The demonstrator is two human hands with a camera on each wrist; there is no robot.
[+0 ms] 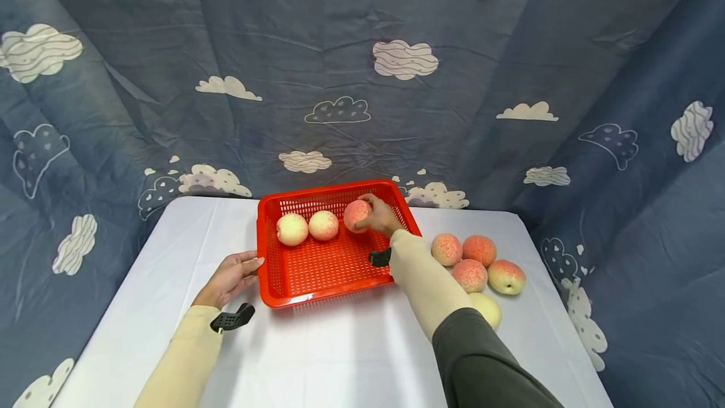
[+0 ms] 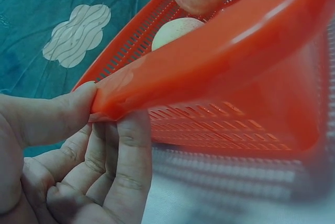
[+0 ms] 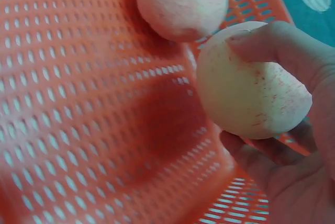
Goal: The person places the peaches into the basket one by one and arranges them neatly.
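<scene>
A red plastic basket (image 1: pixel 334 279) with perforated walls sits at the back of the table. My left hand (image 1: pixel 233 277) pinches its left rim, thumb on top and fingers beneath, as the left wrist view shows. Over the basket's back right part, my right hand (image 1: pixel 381 216) grips a pinkish peach (image 1: pixel 356 215) between thumb and fingers. In the right wrist view this held peach (image 3: pixel 246 90) is close beside another one. Two paler peaches, one at the left (image 1: pixel 292 230) and one in the middle (image 1: pixel 323 225), lie along the basket's back side.
Right of the basket, several peaches lie grouped on the white table (image 1: pixel 340 357), among them a reddish one (image 1: pixel 479 249) and a yellow-red one (image 1: pixel 506 277). A pale yellow peach (image 1: pixel 486 310) is partly hidden by my right sleeve. A dark cloud-patterned cloth (image 1: pixel 340 156) hangs behind the table.
</scene>
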